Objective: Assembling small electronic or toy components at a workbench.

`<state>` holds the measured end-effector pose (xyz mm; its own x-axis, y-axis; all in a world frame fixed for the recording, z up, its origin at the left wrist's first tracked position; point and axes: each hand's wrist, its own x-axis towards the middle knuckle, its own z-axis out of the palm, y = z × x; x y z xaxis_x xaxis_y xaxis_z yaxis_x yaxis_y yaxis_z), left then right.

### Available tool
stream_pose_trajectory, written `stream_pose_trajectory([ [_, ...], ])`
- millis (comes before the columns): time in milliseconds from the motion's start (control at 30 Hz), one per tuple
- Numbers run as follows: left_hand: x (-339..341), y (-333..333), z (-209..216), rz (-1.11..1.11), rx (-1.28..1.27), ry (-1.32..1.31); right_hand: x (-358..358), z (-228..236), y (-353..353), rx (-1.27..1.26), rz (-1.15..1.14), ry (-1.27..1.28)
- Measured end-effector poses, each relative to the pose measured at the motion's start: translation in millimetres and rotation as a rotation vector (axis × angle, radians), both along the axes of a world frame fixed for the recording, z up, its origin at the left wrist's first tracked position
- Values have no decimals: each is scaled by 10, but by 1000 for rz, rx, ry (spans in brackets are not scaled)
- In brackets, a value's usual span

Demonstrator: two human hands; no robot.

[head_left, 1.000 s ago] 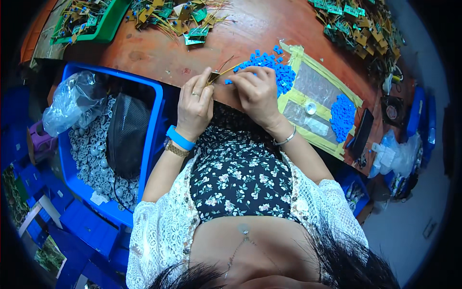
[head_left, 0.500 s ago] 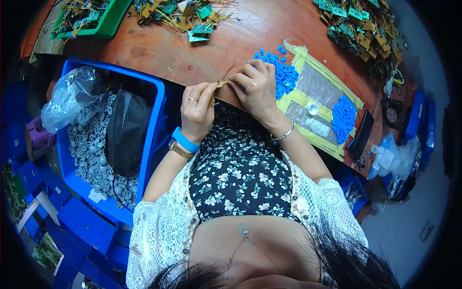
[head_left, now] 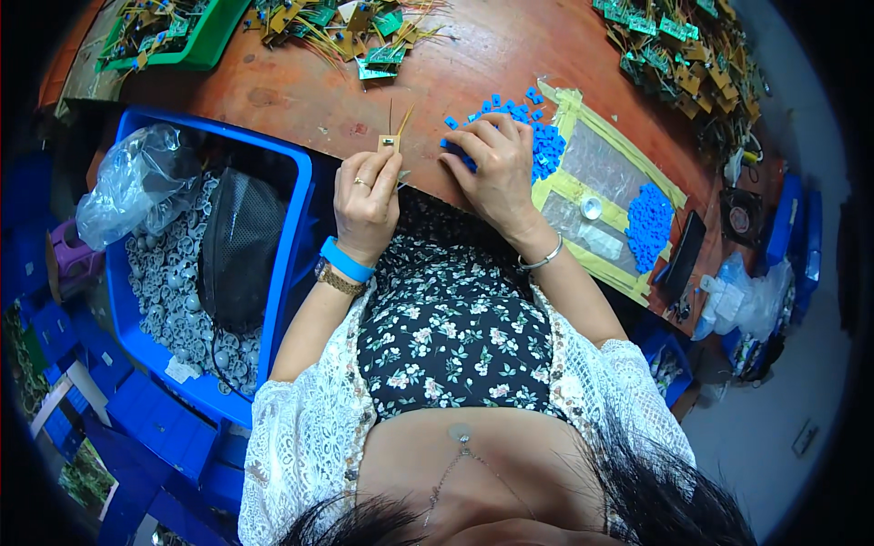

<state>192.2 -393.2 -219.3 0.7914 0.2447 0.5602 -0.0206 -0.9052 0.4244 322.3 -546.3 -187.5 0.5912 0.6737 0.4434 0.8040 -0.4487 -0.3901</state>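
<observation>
Pinched in my left hand (head_left: pixel 366 200) is a small brown circuit board (head_left: pixel 389 144). A dark part sits on its face, and thin wires stick up from its far edge. My left hand is just in front of the table's near edge. Over the left part of a loose pile of small blue plastic pieces (head_left: pixel 549 150) reaches my right hand (head_left: pixel 499 168). Its fingers are bent, with thumb and index apart and blue pieces showing between them. The palm side is hidden.
Wired circuit boards (head_left: pixel 687 55) lie heaped at the far right, with more at the far middle. A green tray (head_left: pixel 214 41) holds others. Left stands a blue bin (head_left: pixel 305 182) of grey round parts. A taped plastic sheet (head_left: pixel 605 168) bears a second blue heap (head_left: pixel 650 223).
My hands have parted. The right has let go of the board and moved right to the blue pieces; the left now holds the board upright alone.
</observation>
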Motion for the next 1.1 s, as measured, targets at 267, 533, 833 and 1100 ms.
stream_pose_trajectory([
  [267, -51, -179, 77, -71, 65, 92, 14, -32, 44, -79, 1, -94],
  [533, -65, -242, 144, -95, 24, 167, -83, 10, 221, 124, 89, 183],
  [833, -109, -198, 206, -167, 139, 235, -26, 7, 365, 24, 123, 347],
  [1100, -116, -268, 200, -130, 157, 241, -88, 8, 369, 36, 128, 279],
])
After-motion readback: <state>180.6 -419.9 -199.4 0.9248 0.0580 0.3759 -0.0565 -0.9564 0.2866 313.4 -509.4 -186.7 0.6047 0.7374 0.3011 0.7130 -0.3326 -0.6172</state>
